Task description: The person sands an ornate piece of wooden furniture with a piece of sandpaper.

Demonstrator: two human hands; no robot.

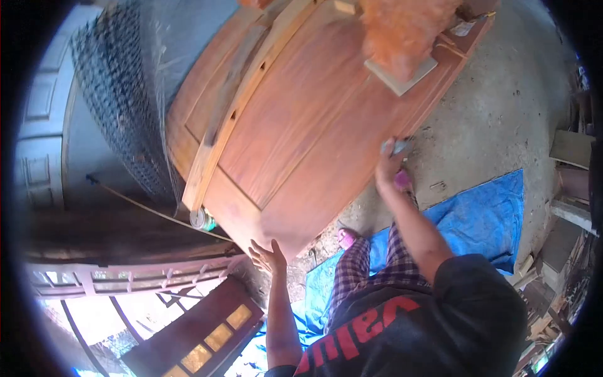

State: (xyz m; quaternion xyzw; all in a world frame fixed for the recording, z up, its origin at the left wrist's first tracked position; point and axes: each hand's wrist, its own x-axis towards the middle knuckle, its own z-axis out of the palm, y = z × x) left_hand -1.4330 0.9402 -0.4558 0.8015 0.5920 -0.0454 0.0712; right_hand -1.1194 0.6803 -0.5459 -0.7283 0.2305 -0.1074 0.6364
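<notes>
A large reddish-brown wooden door (pixel 301 125) with recessed panels lies in front of me. My left hand (pixel 269 257) is at its near left corner, fingers spread and holding nothing. Beside the door's right-hand edge, my right hand (pixel 385 166) is closed on a small grey-blue piece (pixel 397 147), whose kind I cannot tell. A long wooden strip (pixel 251 81) with dark notches runs along the door's left part. Near the far right end, an orange bundle (pixel 405 38) rests over a flat beige square (pixel 402 76).
A small tin (pixel 201 218) stands at the strip's near end. Blue tarpaulin (pixel 465 213) covers part of the concrete floor by my feet. Dark netted material (pixel 119 94) hangs at left. Stacked wood pieces (pixel 559 245) line the right side. Another dark panel (pixel 195 339) leans lower left.
</notes>
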